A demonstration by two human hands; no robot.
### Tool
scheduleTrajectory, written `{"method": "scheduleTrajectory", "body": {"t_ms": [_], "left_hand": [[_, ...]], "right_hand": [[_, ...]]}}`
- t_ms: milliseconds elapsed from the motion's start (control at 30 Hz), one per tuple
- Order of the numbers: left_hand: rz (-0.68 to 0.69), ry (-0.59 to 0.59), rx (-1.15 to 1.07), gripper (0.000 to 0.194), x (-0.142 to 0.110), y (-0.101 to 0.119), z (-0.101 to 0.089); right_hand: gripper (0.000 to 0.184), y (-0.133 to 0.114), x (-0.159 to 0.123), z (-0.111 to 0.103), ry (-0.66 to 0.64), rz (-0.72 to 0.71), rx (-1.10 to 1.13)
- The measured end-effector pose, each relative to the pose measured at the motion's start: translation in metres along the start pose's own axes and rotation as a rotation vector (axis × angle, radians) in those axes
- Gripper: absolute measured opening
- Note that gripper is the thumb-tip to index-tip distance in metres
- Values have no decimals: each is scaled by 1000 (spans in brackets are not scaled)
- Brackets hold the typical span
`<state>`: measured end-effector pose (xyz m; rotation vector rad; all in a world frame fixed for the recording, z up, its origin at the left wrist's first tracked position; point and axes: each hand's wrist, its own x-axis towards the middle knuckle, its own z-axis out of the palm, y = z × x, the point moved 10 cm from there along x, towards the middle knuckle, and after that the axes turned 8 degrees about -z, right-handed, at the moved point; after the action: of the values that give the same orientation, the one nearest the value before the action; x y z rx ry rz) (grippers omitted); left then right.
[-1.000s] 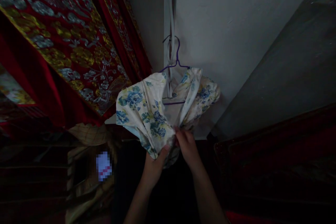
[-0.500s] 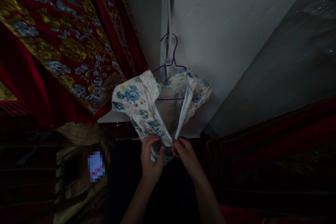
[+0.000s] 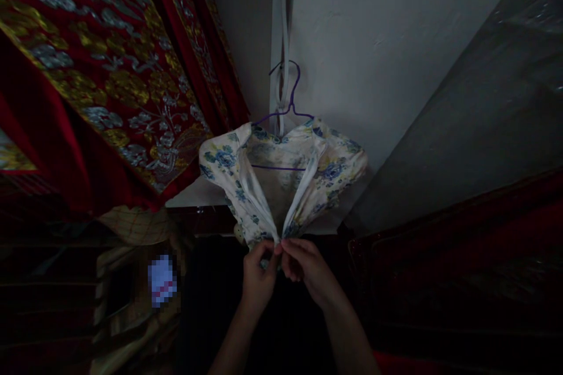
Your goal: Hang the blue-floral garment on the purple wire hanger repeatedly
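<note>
A white short-sleeved shirt (image 3: 332, 173) with blue flowers hangs on a purple hanger (image 3: 292, 106) by the wall. Its front opening spreads in a V, and the two edges come together at the bottom. There my left hand (image 3: 260, 272) pinches the left front edge between thumb and finger. Right beside it, my right hand (image 3: 305, 261) is closed on the other edge, its fingertips almost touching those of the left. The fingers hide any small fastener at this spot, and the lower part of the shirt is dark.
Red cloth with gold and silver embroidery (image 3: 127, 88) hangs at the left. A pale cord (image 3: 284, 23) runs down the wall (image 3: 373, 29) to the hanger. At lower left are a wooden chair (image 3: 103, 304) and a blurred-out pale patch (image 3: 162, 281). Clear plastic sheeting (image 3: 497, 88) covers the right side.
My left hand has gone from loosely open fingers to a pinch on the left edge. Both edges are now drawn together, and the shirt has shifted slightly right and turned more squarely to me.
</note>
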<state>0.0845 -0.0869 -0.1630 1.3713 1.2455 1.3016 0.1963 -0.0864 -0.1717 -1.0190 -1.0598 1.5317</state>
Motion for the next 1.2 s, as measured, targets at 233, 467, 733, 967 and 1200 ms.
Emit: {"method": "scheduleTrajectory", "body": {"t_ms": [233,467,733,967,1200], "left_hand": [[17,71,150,26,17,-14,-1],[-8,-127,256,23,49,-27,22],[380,-147,12,38,99,165,-17],[793,-68,459,10,94,265,12],[428,422,-322,3,150,202,-135]], "right_hand": [[35,-119,54,-4,95,-266,105],[20,-215,85,1,64,-538,291],[27,-208,50,10,113,-606,23],[30,-208,62,5,186,-701,-86],[32,-89,77,-17,238,-413,-94]]}}
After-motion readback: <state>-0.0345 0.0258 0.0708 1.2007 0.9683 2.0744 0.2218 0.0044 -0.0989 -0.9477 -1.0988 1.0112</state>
